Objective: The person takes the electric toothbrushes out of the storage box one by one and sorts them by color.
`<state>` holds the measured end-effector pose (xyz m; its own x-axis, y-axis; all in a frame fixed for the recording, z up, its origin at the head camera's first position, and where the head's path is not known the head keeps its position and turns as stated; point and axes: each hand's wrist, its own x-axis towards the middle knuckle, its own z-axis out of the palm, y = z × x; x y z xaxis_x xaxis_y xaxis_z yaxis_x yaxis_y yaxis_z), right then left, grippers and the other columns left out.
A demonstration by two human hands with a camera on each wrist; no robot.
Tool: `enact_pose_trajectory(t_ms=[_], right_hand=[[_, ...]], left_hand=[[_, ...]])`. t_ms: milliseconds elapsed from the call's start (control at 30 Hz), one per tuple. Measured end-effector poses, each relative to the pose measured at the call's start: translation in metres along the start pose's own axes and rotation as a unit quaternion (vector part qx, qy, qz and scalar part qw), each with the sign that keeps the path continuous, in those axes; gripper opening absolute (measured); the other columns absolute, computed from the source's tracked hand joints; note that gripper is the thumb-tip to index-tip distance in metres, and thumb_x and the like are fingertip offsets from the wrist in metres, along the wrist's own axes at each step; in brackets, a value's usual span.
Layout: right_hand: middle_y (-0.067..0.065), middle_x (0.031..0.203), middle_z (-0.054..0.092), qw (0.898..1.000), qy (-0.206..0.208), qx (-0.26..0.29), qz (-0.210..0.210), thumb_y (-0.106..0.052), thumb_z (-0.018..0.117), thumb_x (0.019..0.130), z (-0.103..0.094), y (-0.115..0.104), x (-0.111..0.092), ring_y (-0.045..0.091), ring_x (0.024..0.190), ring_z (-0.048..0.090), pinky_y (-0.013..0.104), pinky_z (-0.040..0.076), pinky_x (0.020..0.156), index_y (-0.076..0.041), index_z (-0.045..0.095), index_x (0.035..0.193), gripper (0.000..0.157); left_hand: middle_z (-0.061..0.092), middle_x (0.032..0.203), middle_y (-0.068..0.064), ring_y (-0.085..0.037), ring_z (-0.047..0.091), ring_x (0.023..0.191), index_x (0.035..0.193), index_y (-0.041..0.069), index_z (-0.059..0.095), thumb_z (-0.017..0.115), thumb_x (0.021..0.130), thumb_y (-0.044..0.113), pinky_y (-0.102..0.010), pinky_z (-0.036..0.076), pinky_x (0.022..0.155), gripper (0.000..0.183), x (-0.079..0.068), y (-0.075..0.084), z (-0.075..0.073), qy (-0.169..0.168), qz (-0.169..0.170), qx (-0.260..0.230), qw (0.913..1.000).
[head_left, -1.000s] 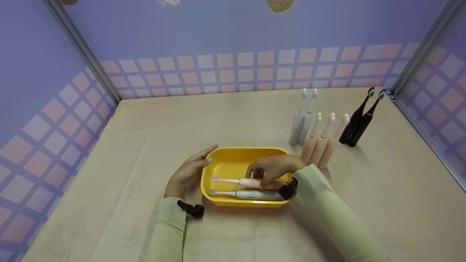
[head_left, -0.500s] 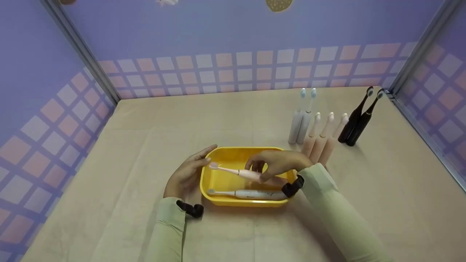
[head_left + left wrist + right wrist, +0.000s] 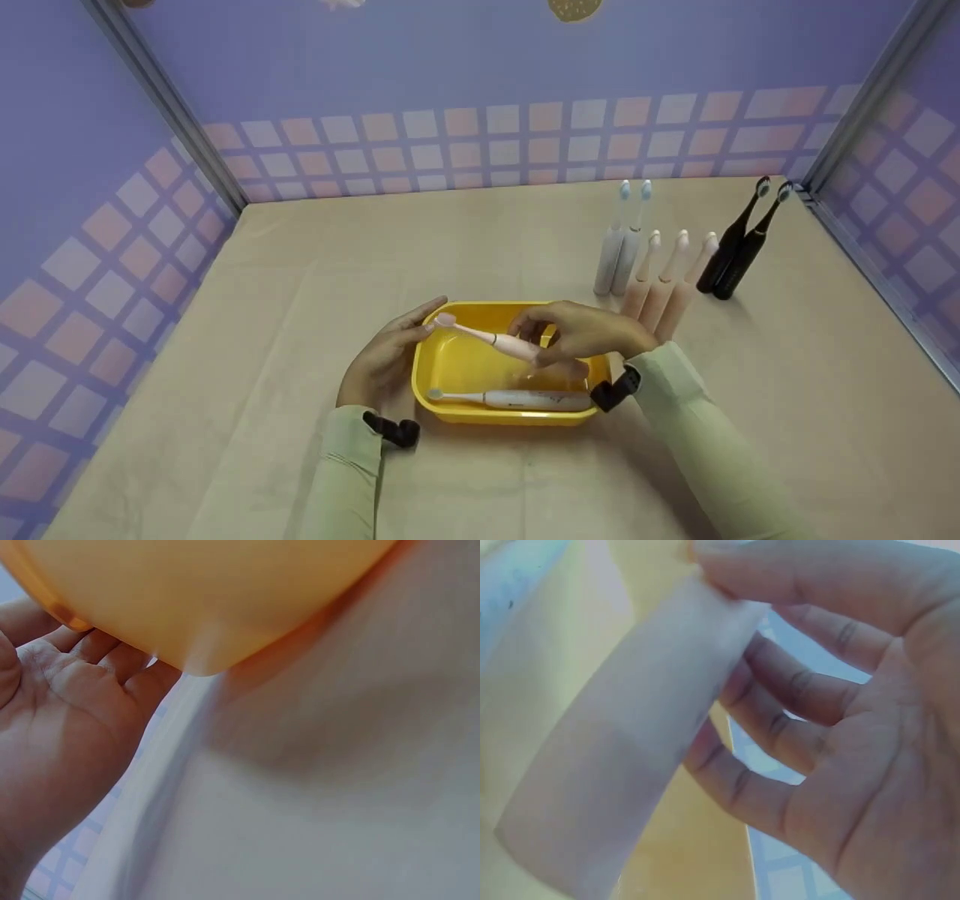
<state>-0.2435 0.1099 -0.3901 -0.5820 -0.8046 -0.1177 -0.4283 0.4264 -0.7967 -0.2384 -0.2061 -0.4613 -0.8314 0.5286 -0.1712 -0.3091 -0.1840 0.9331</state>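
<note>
My right hand (image 3: 574,330) pinches a pink electric toothbrush (image 3: 514,346) by its handle, between thumb and fingers. The brush is tilted over the yellow tray (image 3: 510,418), its head up at the left. In the right wrist view, the pink handle (image 3: 622,735) angles down from the fingertips. A white electric toothbrush (image 3: 536,400) lies along the tray's near side. At the tray's left end, my left hand (image 3: 379,356) grips the far corner, thumb at the rim and fingers along the outside. The left wrist view has the palm (image 3: 67,712) below the tray's wall (image 3: 217,600).
Two white electric toothbrushes (image 3: 609,259) stand upright behind the tray to the right. Closer in are three pink ones (image 3: 662,300), partly behind the right hand and wrist. Two black ones (image 3: 739,262) stand farthest right. Patterned walls (image 3: 487,142) enclose the table (image 3: 337,247).
My right hand has raised the pink toothbrush from beside the white one, moving it away from me and tilting it head-up. The left hand keeps its place on the tray.
</note>
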Motion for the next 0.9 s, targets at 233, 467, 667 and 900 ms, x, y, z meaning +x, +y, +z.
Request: enact_pose_trajectory(t_ms=[233,467,667,900], right_hand=[[0.005,0.11,0.064,0.999,0.045,0.01,-0.018,-0.006,0.071,0.084,0.001,0.001,-0.007,0.019,0.101,0.058,0.046,0.052,0.093,-0.011,0.06,0.121,0.04],[0.005,0.112,0.064,0.994,0.095,-0.002,-0.051,-0.008,0.07,0.085,0.0,0.002,-0.019,0.019,0.101,0.06,0.039,0.054,0.091,-0.013,0.06,0.122,0.038],[0.005,0.111,0.064,0.986,0.149,-0.003,-0.073,-0.013,0.07,0.087,0.002,0.008,-0.027,0.019,0.099,0.059,0.038,0.054,0.092,-0.013,0.06,0.123,0.037],[0.007,0.109,0.063,0.972,0.213,0.011,-0.095,-0.01,0.072,0.085,0.006,0.009,-0.036,0.019,0.097,0.059,0.032,0.055,0.087,-0.007,0.06,0.119,0.036]], left_hand=[[0.038,0.152,-0.009,-0.028,0.044,0.135,0.154,0.02,0.026,0.042,0.102,0.013,-0.039,0.041,0.109,0.055,0.0,0.001,0.0,-0.001,0.008,0.014,0.9999],[0.036,0.154,-0.008,-0.024,0.045,0.134,0.153,0.019,0.029,0.043,0.101,0.012,-0.036,0.041,0.108,0.054,0.002,0.001,0.0,0.008,0.01,0.033,0.9994],[0.036,0.153,-0.01,-0.023,0.046,0.132,0.154,0.016,0.025,0.046,0.1,0.013,-0.034,0.043,0.107,0.058,0.002,0.002,0.001,0.021,0.006,0.043,0.9988],[0.038,0.152,-0.008,-0.027,0.044,0.135,0.152,0.019,0.03,0.047,0.1,0.014,-0.037,0.041,0.108,0.055,0.0,0.0,0.002,0.029,-0.002,0.001,0.9996]])
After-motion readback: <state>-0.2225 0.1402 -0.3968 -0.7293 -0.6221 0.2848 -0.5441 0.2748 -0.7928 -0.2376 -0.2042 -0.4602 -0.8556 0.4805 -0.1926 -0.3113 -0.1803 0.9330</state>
